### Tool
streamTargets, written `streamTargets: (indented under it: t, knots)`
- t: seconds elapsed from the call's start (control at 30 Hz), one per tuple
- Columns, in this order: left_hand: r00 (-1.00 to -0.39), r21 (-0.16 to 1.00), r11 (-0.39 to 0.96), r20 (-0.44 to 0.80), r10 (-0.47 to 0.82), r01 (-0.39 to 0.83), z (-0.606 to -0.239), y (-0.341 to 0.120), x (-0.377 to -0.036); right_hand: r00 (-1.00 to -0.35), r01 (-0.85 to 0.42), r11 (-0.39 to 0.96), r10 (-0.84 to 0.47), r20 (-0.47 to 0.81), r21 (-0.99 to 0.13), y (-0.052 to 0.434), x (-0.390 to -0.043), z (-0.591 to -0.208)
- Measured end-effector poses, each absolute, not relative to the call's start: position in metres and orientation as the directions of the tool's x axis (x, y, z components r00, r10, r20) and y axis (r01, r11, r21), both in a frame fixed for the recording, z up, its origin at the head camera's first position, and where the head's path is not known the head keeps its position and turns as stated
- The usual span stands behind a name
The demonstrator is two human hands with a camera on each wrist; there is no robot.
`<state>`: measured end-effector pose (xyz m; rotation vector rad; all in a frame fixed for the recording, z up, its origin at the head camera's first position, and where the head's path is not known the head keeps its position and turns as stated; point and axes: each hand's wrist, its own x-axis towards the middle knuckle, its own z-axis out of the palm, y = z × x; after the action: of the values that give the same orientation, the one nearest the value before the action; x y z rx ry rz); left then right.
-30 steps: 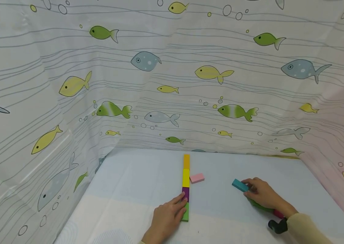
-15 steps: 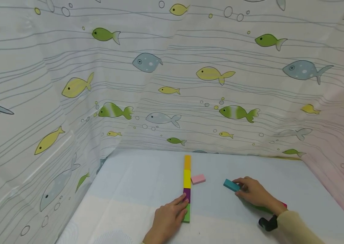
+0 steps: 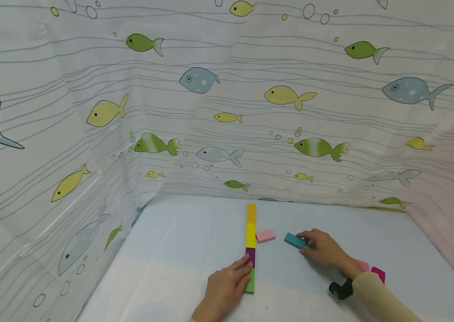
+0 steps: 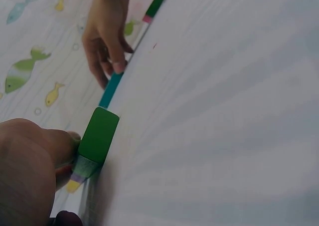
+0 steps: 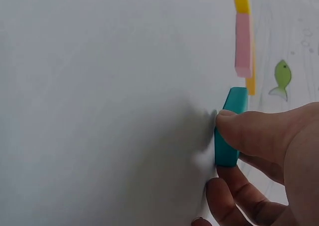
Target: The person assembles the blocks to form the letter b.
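Observation:
A straight row of blocks runs away from me in the head view: green (image 3: 250,286), purple (image 3: 252,253), yellow (image 3: 250,235) and orange (image 3: 251,213). My left hand (image 3: 224,288) rests its fingertips on the purple and green blocks, fingers fairly straight. Thumb and fingers of my right hand (image 3: 324,250) pinch a teal block (image 3: 293,240) by its near-right end. In the right wrist view, the thumb lies along the teal block (image 5: 236,100), low over the table. Between it and the row lies a pink block (image 3: 265,236), its left end right at the yellow block.
Behind my right wrist lie another pink block (image 3: 362,265) and a magenta block (image 3: 379,274), with a green block partly hidden by the forearm. A black wrist camera (image 3: 340,290) juts below that wrist. Fish-patterned sheeting (image 3: 194,116) walls the table's back and sides.
My right hand has carried the teal block leftward, closer to the pink block by the row. More of the blocks behind that wrist now shows. The left hand stays on the row.

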<state>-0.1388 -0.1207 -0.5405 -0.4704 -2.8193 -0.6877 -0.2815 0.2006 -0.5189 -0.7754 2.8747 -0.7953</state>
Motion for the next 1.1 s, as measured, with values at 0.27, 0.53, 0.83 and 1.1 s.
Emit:
streamTargets:
  t: [0.27,0.53,0.83,1.1]
  knots:
    - [-0.935,0.419,0.842,0.249,0.252,0.339,-0.54,-0.12,-0.141,-0.868,-0.459,0.737,-0.491,0.075,-0.496,0.183,-0.285,-0.516]
    - [-0.93,0.424,0.835,0.263,0.256,0.35,-0.54,-0.121,-0.142,-0.866,-0.463,0.727,-0.493,0.084,-0.507,0.176,-0.289,-0.517]
    - [-0.931,0.426,0.835,0.265,0.252,0.347,-0.541,-0.121,-0.142,-0.874,-0.443,0.73,-0.481,0.07,-0.52,0.171,-0.291,-0.518]
    - [-0.922,0.406,0.84,0.288,0.257,0.361,-0.543,-0.12,-0.142,-0.878,-0.431,0.73,-0.475,0.06,-0.53,0.171,-0.294,-0.521]
